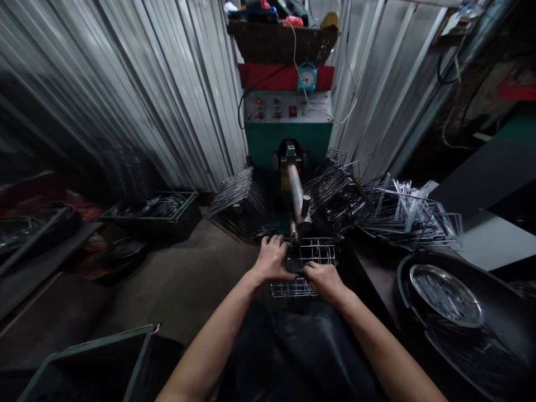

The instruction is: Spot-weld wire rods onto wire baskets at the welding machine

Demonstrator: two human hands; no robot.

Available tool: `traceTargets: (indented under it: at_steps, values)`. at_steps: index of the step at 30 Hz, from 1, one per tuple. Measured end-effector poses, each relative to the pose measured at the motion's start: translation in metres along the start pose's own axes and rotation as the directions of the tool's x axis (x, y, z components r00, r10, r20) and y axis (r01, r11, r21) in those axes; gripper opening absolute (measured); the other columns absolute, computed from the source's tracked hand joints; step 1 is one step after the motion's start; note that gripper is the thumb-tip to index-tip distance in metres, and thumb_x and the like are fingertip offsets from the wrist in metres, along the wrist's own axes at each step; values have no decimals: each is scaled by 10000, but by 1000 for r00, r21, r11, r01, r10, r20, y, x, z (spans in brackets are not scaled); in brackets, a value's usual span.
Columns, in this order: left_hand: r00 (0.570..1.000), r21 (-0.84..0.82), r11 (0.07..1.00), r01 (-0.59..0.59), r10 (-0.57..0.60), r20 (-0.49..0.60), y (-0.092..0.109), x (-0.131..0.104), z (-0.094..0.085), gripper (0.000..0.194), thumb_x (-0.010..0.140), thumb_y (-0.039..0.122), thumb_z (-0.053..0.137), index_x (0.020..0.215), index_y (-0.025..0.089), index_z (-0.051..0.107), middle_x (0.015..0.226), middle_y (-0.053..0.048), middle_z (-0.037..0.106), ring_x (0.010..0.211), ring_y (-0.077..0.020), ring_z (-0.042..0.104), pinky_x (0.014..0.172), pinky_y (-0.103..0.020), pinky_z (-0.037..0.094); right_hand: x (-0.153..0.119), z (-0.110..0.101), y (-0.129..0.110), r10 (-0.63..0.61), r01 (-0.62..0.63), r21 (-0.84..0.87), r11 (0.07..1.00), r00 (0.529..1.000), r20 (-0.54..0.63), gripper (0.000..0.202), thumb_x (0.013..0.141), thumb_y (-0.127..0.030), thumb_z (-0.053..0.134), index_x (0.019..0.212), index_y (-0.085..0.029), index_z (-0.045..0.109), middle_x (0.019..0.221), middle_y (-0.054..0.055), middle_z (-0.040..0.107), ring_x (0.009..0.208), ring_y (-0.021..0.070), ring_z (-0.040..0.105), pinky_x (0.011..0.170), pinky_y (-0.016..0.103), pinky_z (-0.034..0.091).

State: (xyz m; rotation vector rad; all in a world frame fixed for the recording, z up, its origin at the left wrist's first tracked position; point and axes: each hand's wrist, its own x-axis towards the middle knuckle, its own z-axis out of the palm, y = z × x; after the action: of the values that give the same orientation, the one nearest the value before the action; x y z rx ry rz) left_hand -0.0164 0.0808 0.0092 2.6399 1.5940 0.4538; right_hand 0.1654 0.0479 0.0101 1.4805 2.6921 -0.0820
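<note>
A small wire rack (320,251) of crossed metal rods lies below the metal arm (296,190) of a green machine (262,137). My left hand (272,259) is on the rack's left side, its fingers bent over the edge and the thumb pointing right. At the rack's near middle, my right hand (324,279) has its fingers curled round the wires. The lower grid of the rack shows beneath both hands. The arm's tip is just above the rack's far edge.
Stacked wire frames (240,206) stand left of the machine, and more wire frames (410,218) are piled at right. A black basin (404,285) holds a round metal dish (446,296). Green crates (142,335) sit at lower left and farther back.
</note>
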Motion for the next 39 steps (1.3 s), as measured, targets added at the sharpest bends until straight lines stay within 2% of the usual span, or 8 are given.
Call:
traceTargets:
  at_steps: [4,12,19,25,28,31,34,39]
  values:
    - [1000,-10,1000,-3,3,-12,1,-2,-1,795,435,541,711,1105,156,525,1217,-178,489,1136,-340,413,968,-484,253,-2,-5,1,1,-1,2,1000,1000,7,283,834,-176,420,1049,-223,596,1013,57,626,837,179,615,638,248,409]
    - [999,-44,999,16,-15,30,-5,7,-5,776,448,555,707,1088,151,536,1216,-182,488,1136,-337,422,967,-490,269,5,-16,-1,23,-23,4,1000,1000,-17,272,848,-186,422,1052,-220,597,1006,58,629,859,177,612,659,254,412]
    - [1000,-31,999,5,-6,-8,-5,7,-4,778,444,528,720,1100,150,542,1192,-179,499,1106,-323,446,946,-475,294,2,-4,1,20,-16,62,998,997,-73,296,876,-196,386,1089,-238,588,1059,47,624,878,149,609,662,231,405]
    - [998,-16,998,67,-66,23,-15,27,-3,786,460,565,707,1106,149,540,1214,-177,496,1126,-323,440,937,-475,308,18,0,9,122,-106,87,991,971,-207,245,863,-192,420,1018,-212,607,1017,48,632,846,139,607,622,216,379]
    - [996,-23,997,77,-76,46,-21,36,-3,787,447,577,712,1097,165,548,1193,-159,515,1112,-320,456,923,-465,325,25,-4,10,148,-134,76,988,963,-224,226,870,-199,416,976,-196,615,991,50,635,816,140,610,595,217,370]
    - [996,-51,996,78,-76,38,-23,37,0,741,451,571,715,1066,185,567,1115,-130,557,1052,-303,497,890,-445,351,25,-3,14,141,-118,108,987,960,-243,212,867,-235,444,991,-217,614,1047,41,619,821,134,608,612,213,387]
    - [996,-61,995,85,-85,14,-24,35,4,735,447,575,720,1060,198,569,1136,-126,550,1073,-300,487,900,-441,343,19,1,22,167,-123,168,978,944,-284,234,850,-263,484,1050,-261,606,1151,29,570,827,126,606,639,214,410]
    - [997,-48,996,76,-76,0,-26,41,4,797,438,594,723,1103,191,546,1193,-143,519,1119,-299,457,922,-445,324,18,6,32,262,-205,207,957,916,-302,235,855,-212,463,1015,-260,629,1089,20,594,820,122,607,648,209,420]
